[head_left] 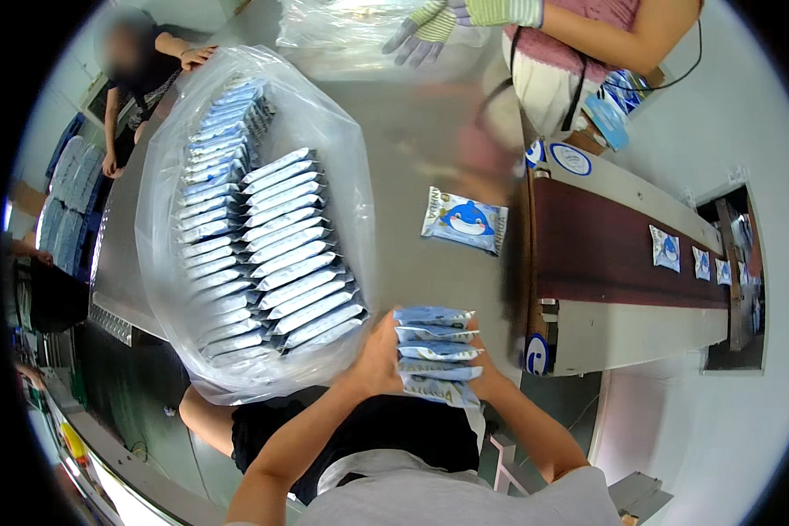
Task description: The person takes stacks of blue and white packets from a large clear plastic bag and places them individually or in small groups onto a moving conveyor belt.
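Note:
Between my two hands is a stack of several small blue-and-white packets (pixel 437 355), pressed together from both sides at the table's near edge. My left hand (pixel 379 355) closes on the stack's left side, and my right hand (pixel 486 368) on its right; packets hide most of the right fingers. Left of them lies a large clear plastic bag (pixel 346 188) holding two rows of like packets (pixel 294 250) standing on edge. One loose packet (pixel 466 221) with a blue whale picture lies flat on the metal table (pixel 403 131) beyond my hands.
At the right, a conveyor with a dark red belt (pixel 605 245) carries several packets (pixel 664 249) toward the table. Across the table a co-worker's gloved hands (pixel 465 17) are over more clear plastic (pixel 342 44). Another person (pixel 149 70) stands far left, one hand by the bag.

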### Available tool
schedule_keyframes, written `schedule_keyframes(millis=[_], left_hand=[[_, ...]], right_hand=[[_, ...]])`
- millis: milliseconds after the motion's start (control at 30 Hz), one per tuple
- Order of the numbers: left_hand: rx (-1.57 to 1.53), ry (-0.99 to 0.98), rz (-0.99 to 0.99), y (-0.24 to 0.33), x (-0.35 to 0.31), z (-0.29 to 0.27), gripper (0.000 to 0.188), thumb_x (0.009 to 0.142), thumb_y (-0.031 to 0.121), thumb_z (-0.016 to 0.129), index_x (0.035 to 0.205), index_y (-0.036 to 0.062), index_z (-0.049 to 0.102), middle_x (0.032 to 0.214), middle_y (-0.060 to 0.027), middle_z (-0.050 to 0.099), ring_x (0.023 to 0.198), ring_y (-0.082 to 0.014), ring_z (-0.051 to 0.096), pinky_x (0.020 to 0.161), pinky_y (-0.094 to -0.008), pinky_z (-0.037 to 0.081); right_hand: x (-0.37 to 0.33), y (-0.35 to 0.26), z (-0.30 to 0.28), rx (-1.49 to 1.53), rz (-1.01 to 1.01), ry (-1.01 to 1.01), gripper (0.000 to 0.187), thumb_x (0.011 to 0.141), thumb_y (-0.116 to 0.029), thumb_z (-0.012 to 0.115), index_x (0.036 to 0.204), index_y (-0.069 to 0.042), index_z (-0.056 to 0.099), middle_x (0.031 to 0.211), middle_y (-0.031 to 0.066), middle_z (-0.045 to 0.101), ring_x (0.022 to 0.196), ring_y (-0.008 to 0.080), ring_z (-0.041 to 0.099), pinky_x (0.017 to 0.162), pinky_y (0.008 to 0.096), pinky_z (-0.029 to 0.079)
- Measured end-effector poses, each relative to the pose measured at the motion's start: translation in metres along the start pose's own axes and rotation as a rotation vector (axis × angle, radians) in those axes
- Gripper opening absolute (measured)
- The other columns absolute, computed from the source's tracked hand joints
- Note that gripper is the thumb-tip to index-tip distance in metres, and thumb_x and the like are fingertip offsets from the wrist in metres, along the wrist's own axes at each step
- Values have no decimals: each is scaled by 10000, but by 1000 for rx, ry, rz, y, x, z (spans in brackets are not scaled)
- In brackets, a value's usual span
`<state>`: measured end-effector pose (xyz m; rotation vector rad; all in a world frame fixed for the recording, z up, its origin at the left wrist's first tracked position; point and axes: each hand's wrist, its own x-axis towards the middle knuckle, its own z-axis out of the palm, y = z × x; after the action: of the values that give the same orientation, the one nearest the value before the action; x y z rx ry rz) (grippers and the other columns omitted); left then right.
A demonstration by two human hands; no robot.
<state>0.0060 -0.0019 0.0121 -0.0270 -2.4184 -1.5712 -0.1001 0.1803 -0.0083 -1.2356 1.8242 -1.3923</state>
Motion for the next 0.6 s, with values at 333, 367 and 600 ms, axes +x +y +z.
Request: schedule_keyframes(millis=[333, 367, 600], left_hand=[[-221, 450, -25, 77, -6, -13, 983, 644, 224, 832, 1398, 8, 240, 1396, -229, 354, 1232, -404, 418, 1051, -448, 312], [9, 572, 32, 91, -10, -19, 961, 657, 205, 813, 1405, 3, 244, 1390, -237, 368, 1244, -413, 403, 1063, -484, 271], [106, 454, 100, 60, -103, -22, 414, 701, 50, 705, 1087, 23, 557, 1132, -177, 560, 962, -333, 597, 786, -383, 512]], right_hand=[[63, -97, -28, 236, 229, 91, 706, 681, -196, 804, 1267, -23, 448, 1215, 112, 482, 1144, 224, 467, 979, 334, 372], [85, -110, -29, 251, 217, 98, 706, 683, -196, 806, 1268, -17, 453, 1217, 112, 489, 1140, 218, 473, 975, 331, 379], [277, -148, 6, 87, 121, 34, 702, 697, -199, 821, 1273, 20, 483, 1231, 110, 538, 1109, 178, 512, 945, 310, 428]])
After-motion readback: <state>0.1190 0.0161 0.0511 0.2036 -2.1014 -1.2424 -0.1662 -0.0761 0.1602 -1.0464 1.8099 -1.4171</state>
